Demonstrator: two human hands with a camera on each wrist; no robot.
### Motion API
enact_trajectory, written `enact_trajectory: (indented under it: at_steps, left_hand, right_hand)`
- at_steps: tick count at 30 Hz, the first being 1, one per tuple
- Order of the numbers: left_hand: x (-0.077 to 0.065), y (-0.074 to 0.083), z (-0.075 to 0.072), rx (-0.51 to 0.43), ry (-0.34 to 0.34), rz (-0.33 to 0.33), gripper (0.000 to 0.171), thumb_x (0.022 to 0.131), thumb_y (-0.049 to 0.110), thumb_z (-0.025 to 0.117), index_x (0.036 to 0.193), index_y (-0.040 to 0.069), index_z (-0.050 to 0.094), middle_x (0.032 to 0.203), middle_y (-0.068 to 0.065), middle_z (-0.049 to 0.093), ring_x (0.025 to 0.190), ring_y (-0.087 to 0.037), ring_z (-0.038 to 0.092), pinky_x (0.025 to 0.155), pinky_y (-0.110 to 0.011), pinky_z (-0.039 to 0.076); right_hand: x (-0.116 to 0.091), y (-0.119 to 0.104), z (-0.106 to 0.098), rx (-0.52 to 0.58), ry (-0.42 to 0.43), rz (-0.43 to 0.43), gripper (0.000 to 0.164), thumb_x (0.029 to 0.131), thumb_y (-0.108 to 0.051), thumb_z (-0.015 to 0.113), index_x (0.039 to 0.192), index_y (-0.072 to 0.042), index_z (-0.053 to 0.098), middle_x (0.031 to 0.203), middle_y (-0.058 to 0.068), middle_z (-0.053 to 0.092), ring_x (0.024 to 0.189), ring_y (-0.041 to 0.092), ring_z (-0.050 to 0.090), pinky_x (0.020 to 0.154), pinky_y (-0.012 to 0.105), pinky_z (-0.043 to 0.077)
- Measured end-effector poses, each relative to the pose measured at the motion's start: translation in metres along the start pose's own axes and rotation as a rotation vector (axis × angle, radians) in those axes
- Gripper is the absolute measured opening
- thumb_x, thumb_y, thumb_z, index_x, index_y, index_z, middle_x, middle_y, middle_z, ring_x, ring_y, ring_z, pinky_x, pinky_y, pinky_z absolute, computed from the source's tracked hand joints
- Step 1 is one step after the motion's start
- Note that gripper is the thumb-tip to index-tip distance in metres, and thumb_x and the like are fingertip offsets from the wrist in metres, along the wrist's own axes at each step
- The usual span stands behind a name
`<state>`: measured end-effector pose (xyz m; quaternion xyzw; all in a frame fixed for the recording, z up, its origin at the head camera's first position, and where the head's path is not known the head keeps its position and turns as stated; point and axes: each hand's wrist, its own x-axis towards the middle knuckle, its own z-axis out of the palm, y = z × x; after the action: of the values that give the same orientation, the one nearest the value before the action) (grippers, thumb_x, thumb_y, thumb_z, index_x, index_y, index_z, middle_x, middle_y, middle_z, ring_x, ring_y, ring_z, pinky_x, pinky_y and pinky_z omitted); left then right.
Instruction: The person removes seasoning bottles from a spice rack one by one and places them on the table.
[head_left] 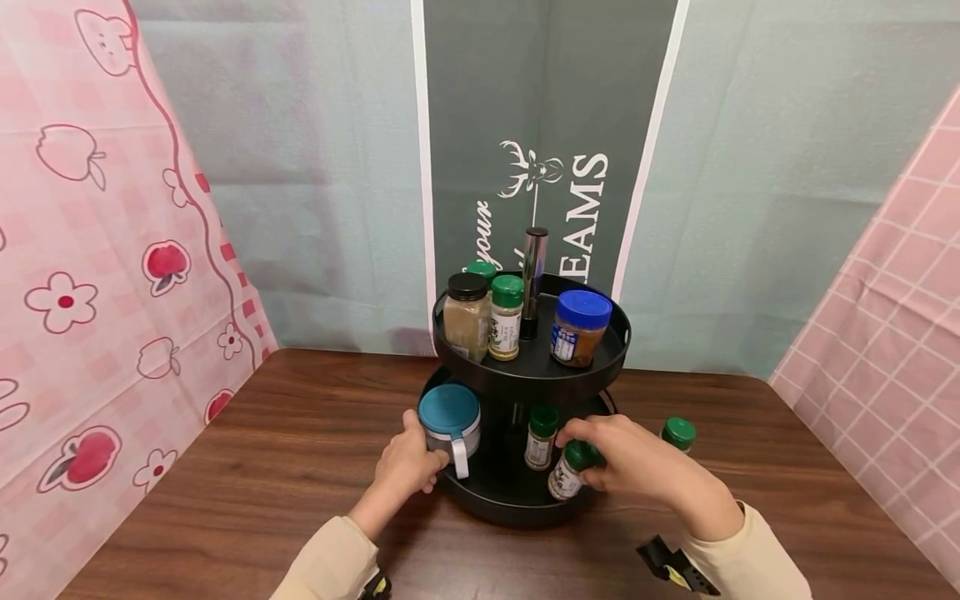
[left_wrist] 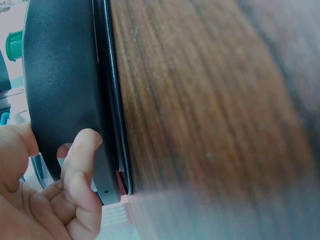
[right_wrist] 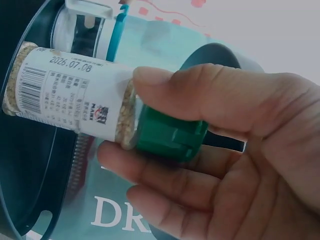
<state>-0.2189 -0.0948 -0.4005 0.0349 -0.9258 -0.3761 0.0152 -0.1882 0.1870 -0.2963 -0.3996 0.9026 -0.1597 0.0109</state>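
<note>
My right hand pinches a spice jar by its green cap, over the front right of the lower tier of a black two-tier turntable rack. In the right wrist view, the jar shows a white printed label and pale granules. Thumb and fingers lie on opposite sides of the cap. My left hand grips the lower tier's rim at its left, fingers on the outer wall near a cutout. Beside that hand sits a teal-lidded cup. A second green-capped jar stands between the cup and the held jar.
On the upper tier are a black-lidded jar, green-capped jars and a blue-lidded jar around a metal post. Another green-capped jar stands right of the rack on the wooden table, partly hidden by my right hand.
</note>
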Motion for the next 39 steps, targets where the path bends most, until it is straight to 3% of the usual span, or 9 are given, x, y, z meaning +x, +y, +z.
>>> enact_trajectory:
  at_steps: [13, 20, 28, 39]
  left_hand:
    - [0.001, -0.001, 0.001, -0.003, 0.001, 0.005, 0.049, 0.072, 0.016, 0.067, 0.105, 0.003, 0.033, 0.045, -0.003, 0.054, 0.036, -0.013, 0.051, 0.044, -0.035, 0.041]
    - [0.000, -0.001, 0.000, -0.006, -0.001, 0.000, 0.050, 0.072, 0.016, 0.066, 0.107, 0.002, 0.033, 0.045, -0.003, 0.054, 0.036, -0.013, 0.051, 0.045, -0.035, 0.042]
    - [0.000, 0.000, 0.000, -0.005, 0.004, 0.014, 0.049, 0.072, 0.016, 0.066, 0.105, 0.002, 0.033, 0.045, -0.003, 0.054, 0.036, -0.013, 0.051, 0.045, -0.035, 0.041]
    - [0.000, 0.000, 0.000, -0.003, 0.001, 0.010, 0.051, 0.072, 0.016, 0.066, 0.107, 0.002, 0.033, 0.045, -0.003, 0.054, 0.036, -0.013, 0.051, 0.045, -0.035, 0.041]
  right_hand:
    - [-0.013, 0.007, -0.010, -0.014, 0.084, 0.028, 0.034, 0.073, -0.010, 0.071, 0.104, -0.013, 0.059, 0.098, 0.002, 0.063, 0.065, 0.003, 0.048, 0.059, 0.031, 0.046]
    - [-0.019, 0.010, -0.012, -0.045, 0.107, 0.052, 0.034, 0.072, -0.011, 0.073, 0.103, -0.013, 0.059, 0.094, -0.001, 0.063, 0.074, 0.005, 0.053, 0.061, 0.032, 0.049]
    - [-0.029, 0.014, -0.017, 0.002, 0.104, 0.114, 0.034, 0.073, -0.008, 0.069, 0.105, -0.011, 0.059, 0.082, -0.007, 0.057, 0.064, 0.004, 0.047, 0.054, 0.026, 0.045]
    - [-0.042, 0.028, -0.019, -0.035, 0.116, 0.121, 0.034, 0.072, -0.010, 0.070, 0.104, -0.012, 0.059, 0.089, -0.005, 0.061, 0.069, 0.003, 0.050, 0.056, 0.029, 0.047]
